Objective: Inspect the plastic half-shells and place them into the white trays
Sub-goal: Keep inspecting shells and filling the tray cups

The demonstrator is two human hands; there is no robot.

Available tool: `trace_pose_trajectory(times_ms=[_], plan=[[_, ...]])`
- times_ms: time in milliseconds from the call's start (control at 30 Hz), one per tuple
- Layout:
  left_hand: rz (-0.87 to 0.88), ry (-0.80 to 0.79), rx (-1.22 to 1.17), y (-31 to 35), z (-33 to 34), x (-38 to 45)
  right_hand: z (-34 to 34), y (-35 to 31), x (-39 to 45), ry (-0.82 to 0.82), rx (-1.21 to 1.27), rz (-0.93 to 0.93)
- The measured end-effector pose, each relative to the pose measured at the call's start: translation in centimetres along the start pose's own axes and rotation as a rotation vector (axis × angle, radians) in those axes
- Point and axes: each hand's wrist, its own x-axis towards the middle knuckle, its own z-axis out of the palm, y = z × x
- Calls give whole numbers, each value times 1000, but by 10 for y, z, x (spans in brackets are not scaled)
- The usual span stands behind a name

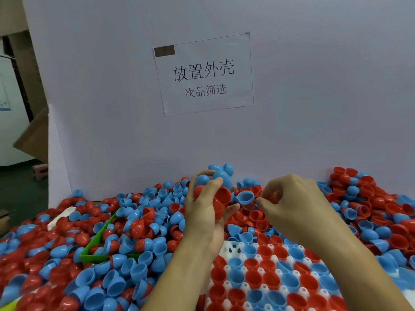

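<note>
Your left hand (206, 212) clenched round handful of half-shells (219, 189), red and blue, raised above pile (134, 221): stock kept close for quick checking. Your right hand (289, 198) pinches blue half-shell (246, 197) by rim, open side toward you, likely so inside shows for inspection. White tray (231, 249) at 6 o'clock, just below hands, pockets mostly filled. Green bin (94, 250) at 8 o'clock, half-buried.

A: Where's the white tray (226, 251)?
B: Front right, under both forearms, half-shells (289, 281) seated in its pockets.
A: And the loose pile (139, 223)?
B: Around it, left and behind, half burying a bin (94, 243). The paper sign (204, 74) hangs on the board (314, 86) behind.
</note>
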Motion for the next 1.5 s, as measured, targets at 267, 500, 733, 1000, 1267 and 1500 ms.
trace_pose_trajectory(times_ms=[267,500,733,1000,1267,1500], plan=[[-41,141,117,-9,-2,1,-1,-5,1,79,135,-48],[-129,63,146,-12,8,-6,1,-10,0,165,190,-52],[-143,-8,111,-10,10,-9,2,-5,0,178,168,-25],[-230,13,-11,-9,9,-8,8,-5,1,84,229,-50],[-240,52,-59,-7,10,-7,2,-6,-2,61,240,-185],[-268,76,-60,-7,10,-8,-2,-5,-2,19,157,-231]])
